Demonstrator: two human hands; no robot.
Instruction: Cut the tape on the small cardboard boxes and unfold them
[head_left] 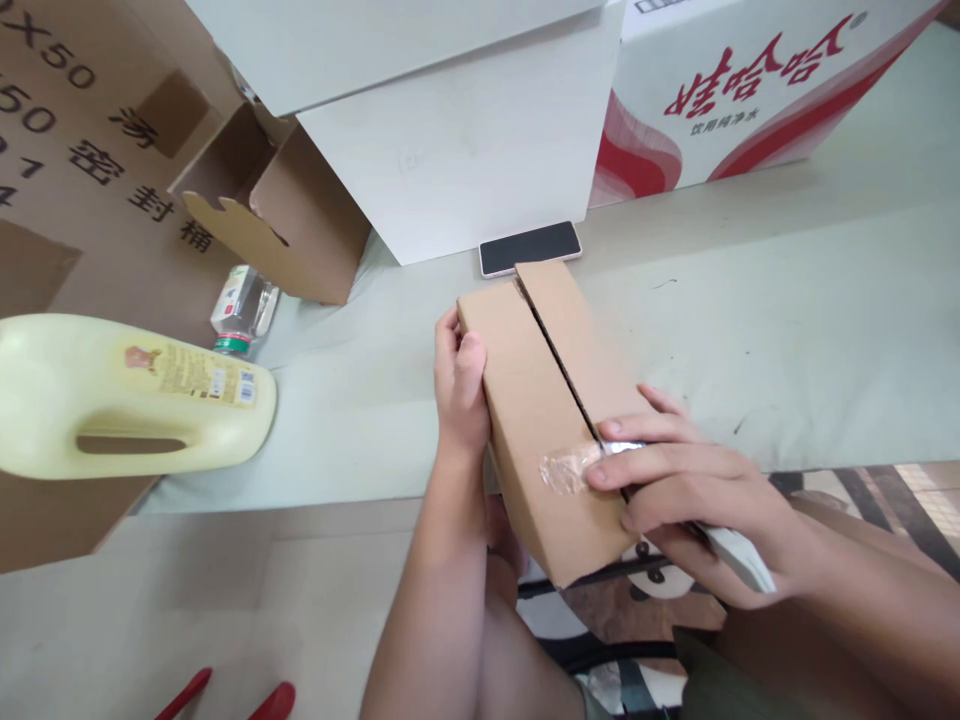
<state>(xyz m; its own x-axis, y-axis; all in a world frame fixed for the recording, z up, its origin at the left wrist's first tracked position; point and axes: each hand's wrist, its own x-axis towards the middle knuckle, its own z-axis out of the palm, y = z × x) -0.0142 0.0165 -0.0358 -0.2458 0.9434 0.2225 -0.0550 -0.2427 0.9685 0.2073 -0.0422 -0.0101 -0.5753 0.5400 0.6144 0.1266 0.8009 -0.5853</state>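
A closed brown cardboard box (525, 385) is tilted at the table's near edge, with part of it overhanging. Along its top runs a narrow dark seam between two flaps, and a crumpled strip of clear tape (566, 470) lies across the near end. My left hand (461, 375) is wrapped around the box's far left corner, thumb on the edge. In my right hand (690, 490) is a utility knife (739, 560) with a pale handle. Its shiny front end is at the seam beside the tape, partly hidden by my fingers.
Behind the box lies a phone (531, 249), in front of a large white box (465, 150). A red-and-white carton (750, 110) stands at the back right. On the left are a yellow jug (135, 395), a clear bottle (244, 305) and an open cardboard box (307, 215).
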